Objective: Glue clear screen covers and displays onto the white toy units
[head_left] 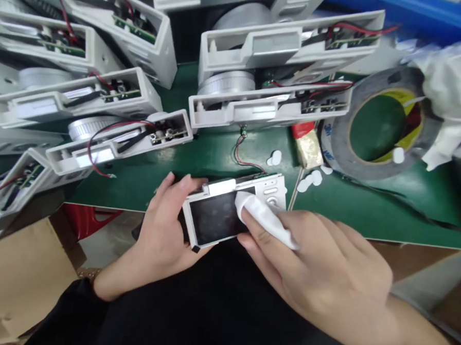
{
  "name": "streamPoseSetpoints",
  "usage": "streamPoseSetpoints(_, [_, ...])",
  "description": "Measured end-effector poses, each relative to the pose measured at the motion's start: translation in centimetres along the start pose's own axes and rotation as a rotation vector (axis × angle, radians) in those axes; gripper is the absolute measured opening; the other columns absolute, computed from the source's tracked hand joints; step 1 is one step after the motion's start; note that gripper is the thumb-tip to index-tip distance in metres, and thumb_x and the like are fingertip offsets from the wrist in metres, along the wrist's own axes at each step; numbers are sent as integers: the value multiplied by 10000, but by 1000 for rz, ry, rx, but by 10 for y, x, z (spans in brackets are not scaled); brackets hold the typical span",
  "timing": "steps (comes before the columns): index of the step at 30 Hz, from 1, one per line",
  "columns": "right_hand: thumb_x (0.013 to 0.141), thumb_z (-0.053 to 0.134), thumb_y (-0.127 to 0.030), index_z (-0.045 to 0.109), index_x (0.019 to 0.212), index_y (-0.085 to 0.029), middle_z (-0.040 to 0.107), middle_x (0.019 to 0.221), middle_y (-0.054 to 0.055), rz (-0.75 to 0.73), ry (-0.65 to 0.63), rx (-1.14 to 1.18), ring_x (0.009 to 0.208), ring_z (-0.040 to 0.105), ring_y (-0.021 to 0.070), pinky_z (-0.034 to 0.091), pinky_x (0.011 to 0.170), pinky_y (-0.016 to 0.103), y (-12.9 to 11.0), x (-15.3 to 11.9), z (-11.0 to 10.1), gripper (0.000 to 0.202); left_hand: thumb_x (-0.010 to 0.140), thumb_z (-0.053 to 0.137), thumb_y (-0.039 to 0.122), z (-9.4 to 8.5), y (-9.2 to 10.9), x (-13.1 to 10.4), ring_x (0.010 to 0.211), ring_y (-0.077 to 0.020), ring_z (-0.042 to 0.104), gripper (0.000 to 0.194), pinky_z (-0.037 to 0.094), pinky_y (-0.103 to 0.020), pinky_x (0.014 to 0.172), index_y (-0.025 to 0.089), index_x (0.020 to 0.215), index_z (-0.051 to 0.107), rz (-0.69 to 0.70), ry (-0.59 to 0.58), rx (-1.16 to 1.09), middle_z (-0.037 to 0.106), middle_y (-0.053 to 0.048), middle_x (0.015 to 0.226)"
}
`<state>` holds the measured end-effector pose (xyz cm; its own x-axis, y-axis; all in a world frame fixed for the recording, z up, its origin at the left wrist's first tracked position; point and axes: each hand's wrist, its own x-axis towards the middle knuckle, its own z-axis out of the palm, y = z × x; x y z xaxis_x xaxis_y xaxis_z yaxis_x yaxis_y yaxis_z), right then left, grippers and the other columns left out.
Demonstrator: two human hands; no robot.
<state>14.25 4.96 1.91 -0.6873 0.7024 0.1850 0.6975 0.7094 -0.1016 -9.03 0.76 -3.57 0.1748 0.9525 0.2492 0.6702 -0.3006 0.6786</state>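
Green worktop [211, 158]: left hand [161, 236] gripped white plastic camera body [279, 186], right hand [326, 270] pinched white cloth [266, 215]. Fragile-looking black screen [214, 218] favoured rim [189, 224] holds.

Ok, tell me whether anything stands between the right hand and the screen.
Only the cloth lies between the right hand and the screen, over its upper right part. Nothing else visible is in the way; the left hand holds the camera's left end.
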Motion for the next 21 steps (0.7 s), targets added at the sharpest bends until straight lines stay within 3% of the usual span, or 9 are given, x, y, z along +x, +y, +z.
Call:
streamPoseSetpoints(2, [1151,565,-302,686,1124,-198,669,775,29,-29,11,17,740,473,237,347,643,357,-7,4,3,162,980,762,405,2,2,-1,1190,-311,827,849,429,-589,1366,213,1684,329,-36,-21,13,812,-134,1315])
streamPoseSetpoints(4, [1134,571,-290,696,1060,-207,675,796,32,-75,15,59,765,491,237,363,674,365,-16,9,6,167,1037,656,412,1,5,0,1219,-297,821,633,197,-624,1454,226,1598,431,-77,-55,9,810,-127,1348])
streamPoseSetpoints(7, [1113,589,-283,718,970,-202,656,783,27,-126,26,130,746,479,222,339,679,376,-31,15,9,209,1062,530,327,0,10,2,1376,-320,752,466,-102,-693,1430,269,1522,481,-121,-72,-5,783,-109,1444])
streamPoseSetpoints(9, [1105,605,-285,747,959,-191,660,781,28,-132,21,133,734,464,212,320,672,379,-38,17,9,224,1060,501,300,0,11,2,1528,-370,637,434,-189,-746,1382,280,1494,505,-134,-55,20,777,-111,1463])
streamPoseSetpoints(11, [1104,609,-282,770,975,-194,666,775,27,-117,16,117,731,461,211,322,673,380,-39,17,8,224,1047,518,291,1,10,3,1569,-390,594,414,-190,-768,1372,276,1460,532,-129,-38,32,809,-107,1397])
streamPoseSetpoints(15, [1112,616,-288,773,1016,-205,659,744,19,-105,-11,49,718,484,208,354,662,359,-22,13,0,202,1013,655,337,4,9,6,1418,-373,728,415,-62,-752,1417,262,1412,568,-117,-21,3,848,-76,1262])
streamPoseSetpoints(18, [1101,658,-270,756,1099,-156,666,737,22,-70,-20,-91,693,484,200,351,615,334,-8,9,-6,151,997,746,406,6,10,8,1369,-372,760,397,-4,-763,1421,277,1347,611,-147,1,2,856,-58,1236])
streamPoseSetpoints(21, [1087,679,-250,745,1130,-126,662,711,18,-71,-22,-129,662,482,199,348,599,329,-11,11,-6,147,1006,741,432,6,8,8,1370,-355,761,400,5,-717,1440,267,1345,609,-133,-6,-9,857,-65,1260])
